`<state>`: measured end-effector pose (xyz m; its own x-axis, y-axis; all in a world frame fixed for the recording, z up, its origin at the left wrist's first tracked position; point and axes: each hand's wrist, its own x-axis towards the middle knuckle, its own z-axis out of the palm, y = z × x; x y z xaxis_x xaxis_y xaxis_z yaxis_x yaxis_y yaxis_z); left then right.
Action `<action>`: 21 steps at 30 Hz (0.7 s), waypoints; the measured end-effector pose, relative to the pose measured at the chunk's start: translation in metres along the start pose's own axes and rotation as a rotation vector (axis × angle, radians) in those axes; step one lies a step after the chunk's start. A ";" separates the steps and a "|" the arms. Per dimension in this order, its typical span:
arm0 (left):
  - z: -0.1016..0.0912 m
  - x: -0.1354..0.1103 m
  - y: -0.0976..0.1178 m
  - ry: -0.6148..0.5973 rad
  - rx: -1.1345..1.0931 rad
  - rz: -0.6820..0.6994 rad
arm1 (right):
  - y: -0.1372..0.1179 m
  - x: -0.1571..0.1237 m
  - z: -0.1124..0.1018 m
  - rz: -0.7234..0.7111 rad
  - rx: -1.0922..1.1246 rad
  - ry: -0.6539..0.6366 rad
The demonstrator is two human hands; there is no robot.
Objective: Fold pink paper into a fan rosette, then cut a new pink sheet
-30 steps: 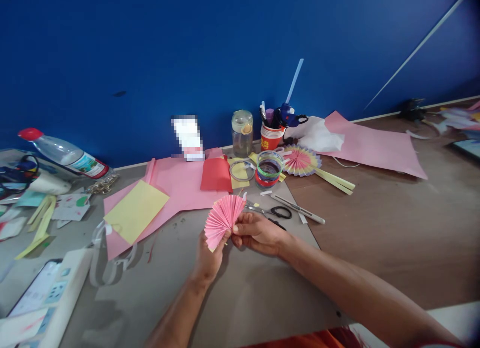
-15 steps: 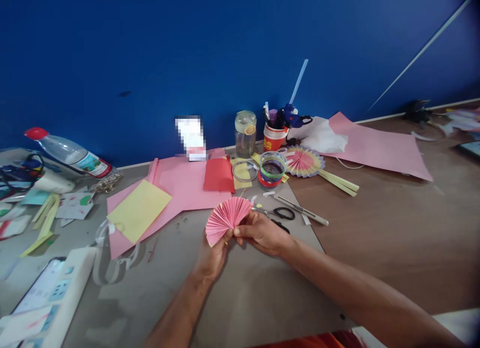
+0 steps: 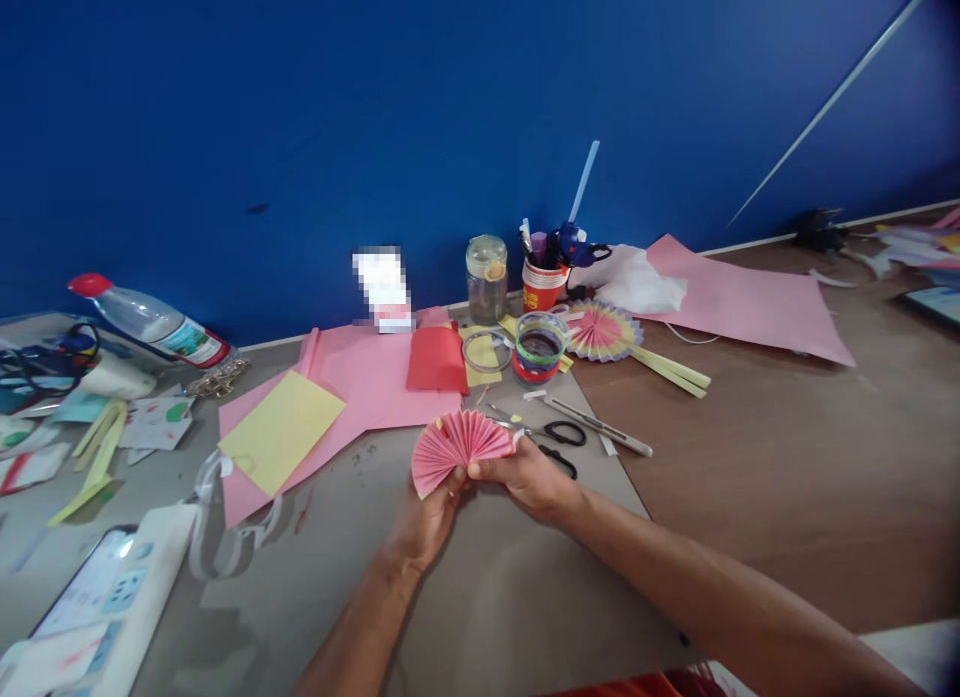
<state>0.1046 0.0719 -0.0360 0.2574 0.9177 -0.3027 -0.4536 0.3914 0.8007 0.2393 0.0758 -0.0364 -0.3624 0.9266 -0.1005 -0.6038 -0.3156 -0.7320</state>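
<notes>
A pleated pink paper fan (image 3: 459,447) is spread in a half circle between my two hands, above the grey part of the desk. My left hand (image 3: 433,507) pinches it at the lower left, near the point where the folds meet. My right hand (image 3: 529,474) is closed on its lower right side, thumb in front. The fingers behind the paper are hidden. Just beyond my right hand lie black-handled scissors (image 3: 562,434) and a grey utility knife (image 3: 600,424). A finished-looking pink and yellow paper rosette (image 3: 600,329) rests farther back, with yellow strips (image 3: 671,370) reaching from it.
Pink sheets (image 3: 360,377), a yellow square (image 3: 283,432) and red paper (image 3: 436,359) lie behind my hands. Tape rolls (image 3: 540,347), a glass jar (image 3: 487,280) and a pen-filled cup (image 3: 544,285) stand near the blue wall. Left are a bottle (image 3: 161,322) and a power strip (image 3: 154,587).
The fan has opened wider, its right side now lower and farther right. My right hand has shifted slightly right and down with it. The camera view has tilted a little.
</notes>
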 end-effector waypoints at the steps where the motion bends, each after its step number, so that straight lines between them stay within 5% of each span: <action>1: -0.001 0.000 -0.001 0.007 -0.008 0.000 | 0.000 0.000 0.000 -0.018 -0.002 0.000; 21: 0.001 -0.001 -0.001 -0.030 -0.057 0.002 | 0.013 0.001 -0.003 -0.026 -0.017 0.054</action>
<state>0.1053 0.0700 -0.0362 0.2818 0.9162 -0.2847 -0.5014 0.3937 0.7705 0.2334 0.0735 -0.0485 -0.3074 0.9443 -0.1175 -0.6002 -0.2882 -0.7461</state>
